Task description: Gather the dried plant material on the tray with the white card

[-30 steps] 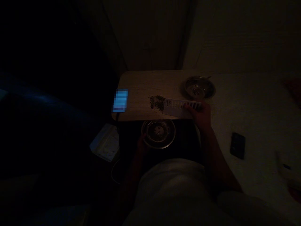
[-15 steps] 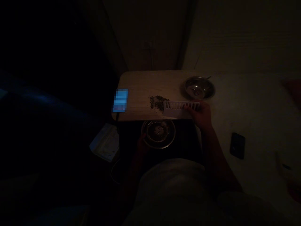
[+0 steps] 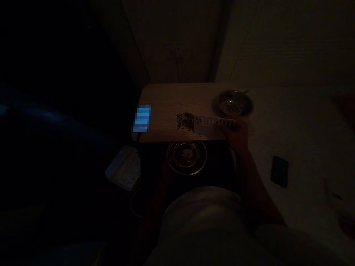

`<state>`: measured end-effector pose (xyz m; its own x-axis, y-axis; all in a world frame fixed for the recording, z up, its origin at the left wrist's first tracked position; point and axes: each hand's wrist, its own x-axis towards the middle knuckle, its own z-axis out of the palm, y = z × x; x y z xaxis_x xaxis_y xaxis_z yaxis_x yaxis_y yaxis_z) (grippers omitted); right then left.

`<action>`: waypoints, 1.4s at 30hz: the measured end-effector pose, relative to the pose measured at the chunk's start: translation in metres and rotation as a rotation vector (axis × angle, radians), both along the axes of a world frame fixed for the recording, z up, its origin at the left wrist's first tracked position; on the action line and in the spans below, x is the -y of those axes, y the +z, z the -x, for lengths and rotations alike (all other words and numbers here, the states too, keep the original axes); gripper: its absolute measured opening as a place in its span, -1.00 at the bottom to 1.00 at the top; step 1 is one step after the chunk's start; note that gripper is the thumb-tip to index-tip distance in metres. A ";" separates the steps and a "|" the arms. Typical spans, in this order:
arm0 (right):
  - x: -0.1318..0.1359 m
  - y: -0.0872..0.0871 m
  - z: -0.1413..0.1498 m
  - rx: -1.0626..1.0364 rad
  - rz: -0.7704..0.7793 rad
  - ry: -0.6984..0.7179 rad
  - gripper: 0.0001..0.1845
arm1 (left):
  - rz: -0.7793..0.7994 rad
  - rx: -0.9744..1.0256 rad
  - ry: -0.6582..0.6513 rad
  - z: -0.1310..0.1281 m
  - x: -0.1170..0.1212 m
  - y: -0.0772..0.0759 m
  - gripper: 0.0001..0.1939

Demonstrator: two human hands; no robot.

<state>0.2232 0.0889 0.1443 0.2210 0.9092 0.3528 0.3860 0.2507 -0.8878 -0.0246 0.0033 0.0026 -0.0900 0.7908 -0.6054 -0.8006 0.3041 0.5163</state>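
My right hand (image 3: 237, 137) is closed on the right end of a pale, flat plastic piece (image 3: 208, 126) with a row of slots along its far edge. Its left end touches a scattered heap of dark, leafy bits (image 3: 185, 121) on the wooden tabletop (image 3: 163, 96). Below the table's near edge, my left hand (image 3: 168, 168) grips the left rim of a round metal bowl (image 3: 188, 171). Some light, crumbly stuff shows at the bowl's middle, too dim to name. Most of my left hand's fingers are lost in the dark.
A second metal bowl (image 3: 235, 105) with a utensil handle sticking out stands at the back right. A dark phone (image 3: 279, 171) lies on the pale surface to the right. A lit, blurred-out screen (image 3: 142, 118) is at the table's left edge. A pale box (image 3: 124, 168) sits lower left.
The slotted plastic piece has tilted and shifted slightly away from me, its left end still by the leafy bits. My left hand and the bowl stay in place.
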 end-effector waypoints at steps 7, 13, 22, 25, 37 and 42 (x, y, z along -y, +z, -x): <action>0.003 0.002 0.005 0.007 0.015 0.058 -0.79 | 0.052 -0.027 0.024 -0.001 0.000 0.003 -0.84; 0.003 -0.001 0.009 0.014 0.016 0.086 -0.77 | 0.032 -0.037 0.035 0.001 0.001 -0.003 -0.81; 0.003 -0.009 0.016 -0.063 -0.017 0.058 -0.79 | 0.006 -0.035 0.030 0.001 -0.001 -0.016 -0.81; 0.002 -0.015 0.023 -0.131 -0.030 0.061 -0.80 | 0.028 -0.019 0.019 0.002 -0.002 -0.017 -0.87; -0.002 -0.029 0.026 -0.230 0.012 0.089 -0.84 | 0.034 -0.002 0.021 0.003 -0.001 -0.013 -0.79; -0.001 -0.036 0.032 -0.242 0.036 0.086 -0.81 | 0.037 0.001 0.037 0.003 0.000 -0.013 -0.80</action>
